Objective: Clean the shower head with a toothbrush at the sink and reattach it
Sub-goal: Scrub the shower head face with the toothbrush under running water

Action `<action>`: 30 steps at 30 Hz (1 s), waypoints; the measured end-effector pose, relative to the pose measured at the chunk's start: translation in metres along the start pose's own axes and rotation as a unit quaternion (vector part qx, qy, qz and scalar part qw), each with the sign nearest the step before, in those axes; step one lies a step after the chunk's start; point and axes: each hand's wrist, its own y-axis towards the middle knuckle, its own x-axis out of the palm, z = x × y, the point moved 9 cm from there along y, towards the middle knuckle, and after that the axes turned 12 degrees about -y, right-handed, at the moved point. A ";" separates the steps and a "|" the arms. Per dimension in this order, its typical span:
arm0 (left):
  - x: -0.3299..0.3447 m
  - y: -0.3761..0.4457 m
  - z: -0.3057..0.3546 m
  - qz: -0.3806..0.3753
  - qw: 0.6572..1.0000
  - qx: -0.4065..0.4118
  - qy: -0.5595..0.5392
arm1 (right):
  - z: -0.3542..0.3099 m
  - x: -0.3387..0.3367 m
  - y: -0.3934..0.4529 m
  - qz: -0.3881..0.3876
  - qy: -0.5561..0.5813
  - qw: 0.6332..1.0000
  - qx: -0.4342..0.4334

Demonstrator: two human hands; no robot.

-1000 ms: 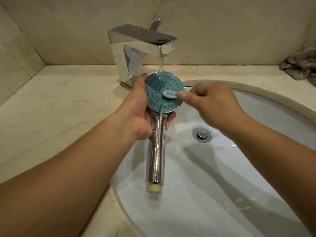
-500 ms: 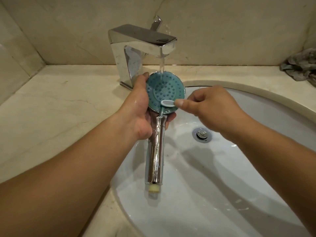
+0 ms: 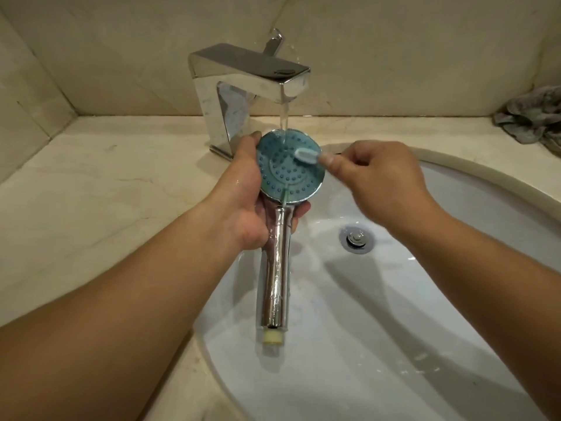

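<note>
A beige marble countertop is seen running from the left edge to the back wall, with a white oval sink set into its right part. At the back edge of the countertop, left of the basin, a square chrome faucet is mounted, and a thin stream of water is seen falling from its spout. The left hand is curled round the neck of the shower head, with the thumb laid along the left rim of the disc and the fingertips showing under its right side. The shower head is held above the left part of the sink, directly under the spout, its round blue face turned up toward the camera and struck near the top edge by the water. Its chrome handle is pointed down toward the near rim of the sink, ending in a pale yellow fitting. The head of a toothbrush is pressed on the upper right part of the blue face. The toothbrush is pinched close behind its head by the thumb and fingers of the right hand, whose other fingers are curled in; its handle is hidden. A chrome drain is seen in the basin floor, to the right of the handle. A crumpled grey cloth is lying at the far right corner of the countertop.
</note>
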 end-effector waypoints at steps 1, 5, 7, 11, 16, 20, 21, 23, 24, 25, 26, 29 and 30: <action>0.000 0.000 0.000 -0.001 1.000 0.000 -0.001 | -0.003 0.007 -0.003 -0.021 -0.018 1.000 -0.014; 0.001 0.001 0.001 -0.003 1.000 0.005 0.006 | -0.007 0.000 0.001 0.011 -0.019 1.000 -0.013; 0.000 0.001 0.001 0.000 1.000 0.007 0.012 | -0.009 0.002 0.003 0.014 -0.017 1.000 -0.016; 0.003 0.001 0.002 -0.011 1.000 0.019 0.016 | -0.017 0.011 0.000 0.002 -0.043 0.998 -0.041; 0.004 0.001 0.004 -0.016 0.998 0.034 0.041 | -0.012 0.009 0.000 -0.003 -0.031 0.999 -0.031; 0.006 0.002 0.003 -0.019 0.998 0.041 0.051 | -0.014 0.002 0.002 0.032 -0.021 0.999 -0.015; 0.006 0.002 0.004 -0.021 0.998 0.041 0.052 | -0.016 0.005 0.001 0.025 -0.022 0.999 -0.018; 0.006 0.002 0.004 -0.026 0.998 0.040 0.051 | -0.023 0.012 -0.002 0.004 -0.038 0.999 -0.038; 0.006 0.003 0.003 -0.027 0.997 0.040 0.055 | -0.024 0.012 -0.003 0.008 -0.039 0.998 -0.041; 0.006 0.003 0.003 -0.025 0.997 0.041 0.062 | -0.021 0.007 -0.001 0.021 -0.032 0.999 -0.034; 0.007 0.003 0.004 -0.024 0.996 0.044 0.068 | -0.017 0.003 0.002 0.035 -0.023 0.999 -0.022; 0.008 0.004 0.004 -0.029 0.997 0.045 0.061 | -0.018 0.007 0.000 0.015 -0.028 0.999 -0.029; 0.008 0.004 0.004 -0.030 0.997 0.046 0.054 | -0.022 0.011 -0.003 0.006 -0.041 0.998 -0.041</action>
